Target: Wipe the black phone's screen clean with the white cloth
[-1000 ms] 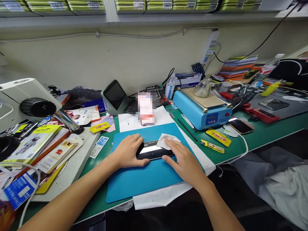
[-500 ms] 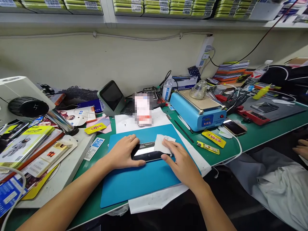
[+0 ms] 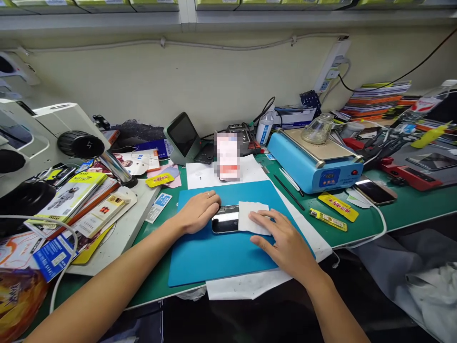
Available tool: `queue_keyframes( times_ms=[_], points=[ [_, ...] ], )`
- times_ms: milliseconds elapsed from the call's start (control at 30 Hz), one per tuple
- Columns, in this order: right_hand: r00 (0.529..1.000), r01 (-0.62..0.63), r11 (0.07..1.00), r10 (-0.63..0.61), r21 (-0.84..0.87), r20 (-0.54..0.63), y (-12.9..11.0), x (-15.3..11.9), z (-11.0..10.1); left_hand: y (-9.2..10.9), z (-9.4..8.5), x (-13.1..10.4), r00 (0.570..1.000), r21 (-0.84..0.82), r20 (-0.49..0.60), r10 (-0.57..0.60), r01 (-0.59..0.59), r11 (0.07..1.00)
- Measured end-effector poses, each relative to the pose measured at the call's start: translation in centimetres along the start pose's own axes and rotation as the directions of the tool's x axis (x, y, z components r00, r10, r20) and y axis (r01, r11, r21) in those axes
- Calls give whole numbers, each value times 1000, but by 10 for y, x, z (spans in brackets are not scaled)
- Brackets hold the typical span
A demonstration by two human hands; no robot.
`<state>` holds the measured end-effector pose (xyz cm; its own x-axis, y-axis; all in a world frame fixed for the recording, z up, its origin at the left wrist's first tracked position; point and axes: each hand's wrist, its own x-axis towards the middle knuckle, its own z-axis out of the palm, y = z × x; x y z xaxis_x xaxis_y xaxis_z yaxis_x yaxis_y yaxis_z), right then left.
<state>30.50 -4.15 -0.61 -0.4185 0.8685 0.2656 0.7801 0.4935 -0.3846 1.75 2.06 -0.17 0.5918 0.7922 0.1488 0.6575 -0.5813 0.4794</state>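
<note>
A phone [image 3: 224, 226] with a dark, shiny face and part of its inside showing along the top lies sideways on a blue mat [image 3: 200, 267]. My left hand [image 3: 200, 212], a ring on one finger, has its fingers curled over the phone's left end. Across the right part of the phone lies a white wipe [image 3: 246, 220], covering it there. My right hand [image 3: 285, 242] rests its outstretched fingers on the wipe, with the thumb apart and off the phone.
Behind the mat stands a propped screen [image 3: 228, 157], blurred out. A blue heating plate [image 3: 300, 164] bears a glass jar [image 3: 319, 129]. A black stick tool [image 3: 290, 193], a yellow tube [image 3: 328, 220] and another phone [image 3: 375, 191] lie rightward. Packages [image 3: 71, 197] crowd the left.
The view has shifted, so the bench appears further right. My left thumb has drawn back from the phone's lower edge. The wipe lies flatter, and my right thumb has come off it.
</note>
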Motion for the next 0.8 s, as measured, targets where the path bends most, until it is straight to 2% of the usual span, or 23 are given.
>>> queue_keyframes(
  times_ms=[200, 433, 633, 800],
  points=[
    [978, 176, 979, -162, -102, 135, -39, 12, -13, 3, -1, 1, 1000, 10, -8, -21, 21, 1000],
    [951, 260, 964, -246, -51, 188, -70, 22, 3, 2, 0, 3, 998, -33, -46, -46, 45, 998],
    [939, 270, 963, -269, 25, 214, -87, 34, 22, -5, -2, 3, 994, -67, -70, -80, 75, 995],
    [938, 228, 970, -243, 87, 249, -84, 46, 23, -3, -3, 0, 996, -67, -64, -67, 63, 996]
  ],
)
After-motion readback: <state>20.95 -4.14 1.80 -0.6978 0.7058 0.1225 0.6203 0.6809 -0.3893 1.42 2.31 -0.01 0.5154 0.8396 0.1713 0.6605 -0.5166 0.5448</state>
